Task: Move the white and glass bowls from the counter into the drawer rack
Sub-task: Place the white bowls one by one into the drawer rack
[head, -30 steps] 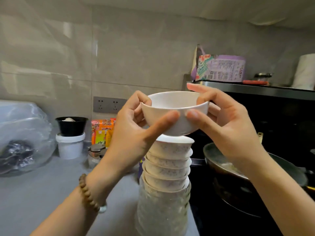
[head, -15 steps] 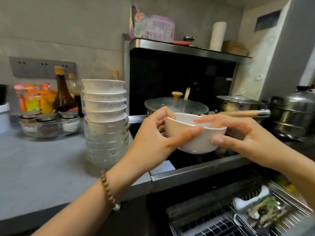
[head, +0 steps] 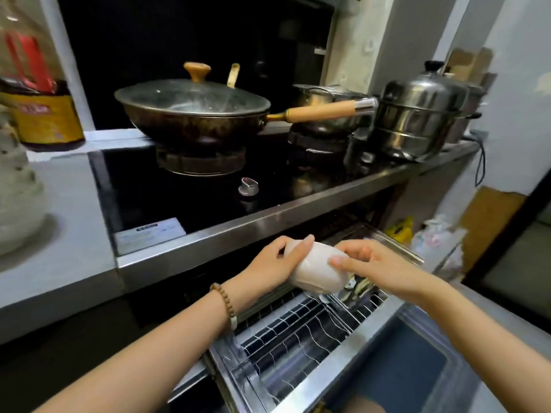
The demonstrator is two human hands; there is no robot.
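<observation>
Below the stove, both hands, left hand [head: 269, 268] and right hand [head: 368, 265], squeeze the white bowl [head: 317, 271], tipped sideways to slot into the drawer rack [head: 298, 338] underneath.

A lidded wok [head: 190, 110] is sitting on the black stove [head: 208, 198], a steel steamer [head: 417, 120] standing beside pale walls [head: 512, 93].

Near wire rack [head: 298, 338] rows lie free; utensils [head: 362, 289] crowd the far end.
</observation>
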